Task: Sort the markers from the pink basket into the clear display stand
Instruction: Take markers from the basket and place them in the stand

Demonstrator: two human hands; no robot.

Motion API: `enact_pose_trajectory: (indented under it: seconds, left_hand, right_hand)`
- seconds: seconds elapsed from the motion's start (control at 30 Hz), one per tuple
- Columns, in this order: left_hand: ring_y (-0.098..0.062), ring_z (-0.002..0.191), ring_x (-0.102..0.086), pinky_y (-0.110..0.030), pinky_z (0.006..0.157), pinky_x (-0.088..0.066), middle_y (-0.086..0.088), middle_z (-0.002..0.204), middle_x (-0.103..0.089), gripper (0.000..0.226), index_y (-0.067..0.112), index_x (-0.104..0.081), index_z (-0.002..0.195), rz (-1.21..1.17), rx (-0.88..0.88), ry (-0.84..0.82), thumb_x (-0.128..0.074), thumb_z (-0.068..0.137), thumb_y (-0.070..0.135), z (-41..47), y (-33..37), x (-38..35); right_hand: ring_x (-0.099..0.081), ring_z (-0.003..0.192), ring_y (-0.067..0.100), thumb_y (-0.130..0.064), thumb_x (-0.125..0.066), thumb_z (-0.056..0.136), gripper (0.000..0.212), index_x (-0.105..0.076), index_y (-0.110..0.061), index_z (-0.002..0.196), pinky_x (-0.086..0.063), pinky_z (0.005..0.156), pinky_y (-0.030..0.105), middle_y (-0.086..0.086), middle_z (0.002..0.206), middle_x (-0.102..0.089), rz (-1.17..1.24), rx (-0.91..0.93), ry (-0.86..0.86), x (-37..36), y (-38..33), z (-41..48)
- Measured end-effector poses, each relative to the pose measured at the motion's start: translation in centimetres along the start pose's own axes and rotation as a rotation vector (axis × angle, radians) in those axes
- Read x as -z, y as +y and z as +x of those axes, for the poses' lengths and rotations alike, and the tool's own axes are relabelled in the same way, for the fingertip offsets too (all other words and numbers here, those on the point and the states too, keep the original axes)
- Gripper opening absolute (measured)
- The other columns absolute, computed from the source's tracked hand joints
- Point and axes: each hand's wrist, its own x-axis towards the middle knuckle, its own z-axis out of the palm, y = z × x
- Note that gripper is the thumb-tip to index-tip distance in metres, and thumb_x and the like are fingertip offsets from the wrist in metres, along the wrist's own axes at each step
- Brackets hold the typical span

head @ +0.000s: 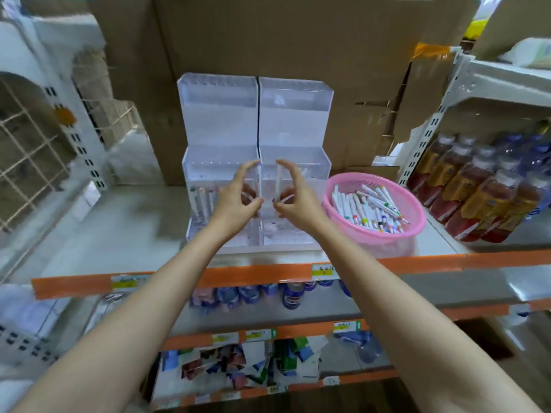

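Marker (278,181) upright; right hand (293,201) pinches it.

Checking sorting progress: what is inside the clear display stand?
A few markers stand upright in a lower left compartment of the clear display stand; top tiers look empty. The left hand and right hand cover the centre.

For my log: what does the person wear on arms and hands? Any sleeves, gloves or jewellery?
Nothing worn shows. The left forearm and right forearm are bare right down to the frame's edge, with no sleeve or cuff in view. The left hand and right hand have no gloves, and no watch, bracelet or ring is visible. Nails are too blurred to judge.
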Motion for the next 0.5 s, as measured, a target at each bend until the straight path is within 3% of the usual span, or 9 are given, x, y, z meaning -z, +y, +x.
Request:
enact_pose_trajectory:
  seconds: [0.1,0.2,0.37,0.43,0.5]
  left_hand:
    - [-0.014,0.065,-0.064,-0.036,0.065,-0.058,-0.001,0.070,-0.059,0.058,0.039,-0.039,0.133,0.040,-0.028,0.042,-0.064,0.088,0.012,-0.6,-1.4,3.1]
    - [-0.013,0.067,-0.063,-0.036,0.070,-0.056,0.001,0.071,-0.059,0.057,0.032,-0.041,0.134,0.077,-0.042,0.083,-0.064,0.087,0.010,-0.9,-2.5,5.6]
    - [-0.015,0.071,-0.062,-0.037,0.074,-0.056,-0.002,0.078,-0.058,0.057,0.027,-0.046,0.131,0.059,-0.084,0.152,-0.067,0.082,0.004,-1.2,-4.6,8.6]
    - [-0.012,0.073,-0.063,-0.029,0.075,-0.056,0.000,0.078,-0.058,0.058,0.029,-0.047,0.130,0.053,-0.095,0.166,-0.068,0.082,0.003,-1.3,-5.4,9.5]
    - [-0.008,0.074,-0.062,-0.012,0.074,-0.050,0.000,0.078,-0.060,0.059,0.026,-0.050,0.130,0.049,-0.109,0.182,-0.069,0.081,0.002,-1.5,-5.9,10.1]
  right_hand:
    - [-0.063,0.064,0.027,0.000,-0.062,0.081,0.070,-0.035,-0.030,0.139,-0.051,0.064,0.038,0.014,0.070,-0.062,-0.024,0.064,0.057,-3.3,-1.9,0.6]
    - [-0.059,0.061,0.033,0.001,-0.060,0.082,0.063,-0.038,-0.027,0.135,-0.050,0.060,0.041,0.002,0.068,-0.052,-0.024,0.099,0.077,-6.0,-3.4,1.2]
    - [-0.052,0.054,0.013,0.004,-0.060,0.082,0.060,-0.040,-0.020,0.132,-0.045,0.056,0.028,-0.008,0.065,-0.047,-0.063,0.146,0.111,-9.2,-4.7,1.8]
    - [-0.053,0.055,0.010,0.003,-0.062,0.082,0.060,-0.040,-0.020,0.133,-0.045,0.058,0.026,-0.009,0.065,-0.048,-0.090,0.154,0.115,-10.3,-5.1,1.9]
    - [-0.053,0.057,0.008,0.001,-0.063,0.083,0.058,-0.041,-0.021,0.133,-0.046,0.059,0.026,-0.011,0.069,-0.049,-0.102,0.153,0.117,-11.1,-5.5,2.0]
